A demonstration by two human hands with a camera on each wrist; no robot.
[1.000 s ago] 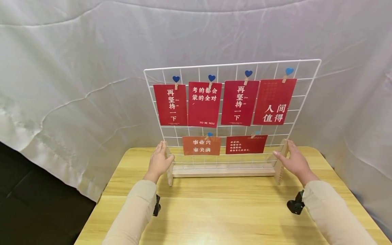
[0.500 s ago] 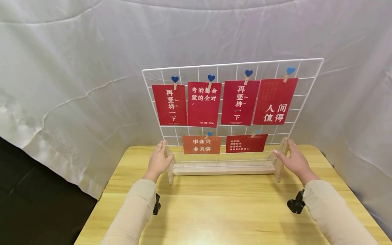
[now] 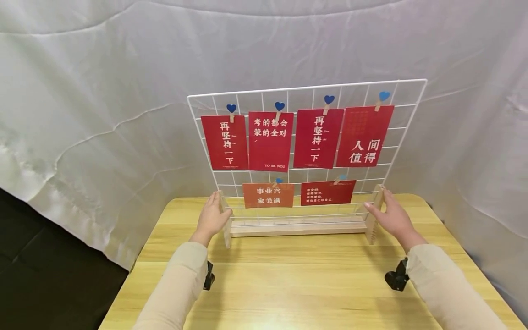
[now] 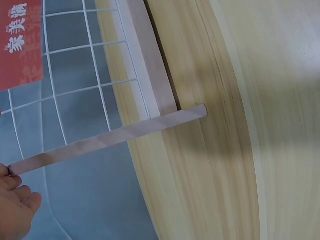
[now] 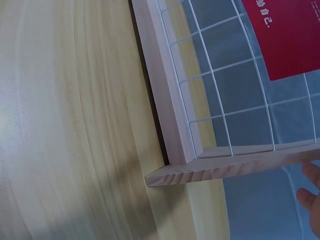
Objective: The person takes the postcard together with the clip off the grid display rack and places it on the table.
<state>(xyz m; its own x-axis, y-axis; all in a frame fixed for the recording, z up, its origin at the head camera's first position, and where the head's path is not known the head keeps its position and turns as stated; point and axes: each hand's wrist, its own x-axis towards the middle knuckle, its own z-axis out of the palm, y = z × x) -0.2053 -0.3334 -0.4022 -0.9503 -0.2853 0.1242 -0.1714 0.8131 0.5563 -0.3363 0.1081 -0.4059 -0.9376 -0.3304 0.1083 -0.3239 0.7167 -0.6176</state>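
Note:
A white wire grid panel (image 3: 307,178) stands in a pale wooden base (image 3: 297,229) on the table. My left hand (image 3: 211,217) holds the left wooden upright (image 4: 105,141) near its top, fingers outside and thumb across its front. My right hand (image 3: 392,215) holds the right upright (image 5: 240,167) likewise. Curled fingers (image 5: 309,177) lie by the wood in the right wrist view. Red cards such as this one (image 3: 270,142) hang in a row, with an orange card (image 3: 269,196) and a dark red card (image 3: 327,193) below. Pegs with blue hearts (image 3: 279,106) clip them.
The light wood table (image 3: 288,275) extends in front of the base. A grey-white curtain (image 3: 264,46) hangs behind and along both sides. A dark area (image 3: 49,261) lies at the lower left. Black wrist cameras (image 3: 397,275) sit under both sleeves.
The panel and its base have shifted slightly left, its right end most. Both hands have kept their hold on the uprights and moved slightly left with it.

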